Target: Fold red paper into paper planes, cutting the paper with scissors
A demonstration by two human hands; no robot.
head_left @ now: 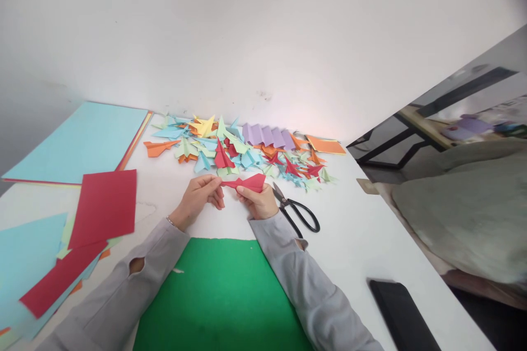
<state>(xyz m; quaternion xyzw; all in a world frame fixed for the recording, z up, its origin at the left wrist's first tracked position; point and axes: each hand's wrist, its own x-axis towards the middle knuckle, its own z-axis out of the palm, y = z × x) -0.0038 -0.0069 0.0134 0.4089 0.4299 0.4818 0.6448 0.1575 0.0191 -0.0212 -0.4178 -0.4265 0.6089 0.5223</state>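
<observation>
Between my two hands a red paper plane is held just above the white table. My left hand pinches its narrow tip, fingers curled beneath. At the wider, folded end, my right hand grips it with the thumb on top. Behind them spreads a pile of small folded paper planes in yellow, orange, blue, green and red. A purple pleated paper stands among them. Black-handled scissors lie beside my right hand, their blades partly hidden by it.
A green mat lies under my forearms. To the left are large coloured sheets, a red square and cut strips. An orange paper stack is by the wall. A black phone-like object sits at right; beyond it is a person's clothing.
</observation>
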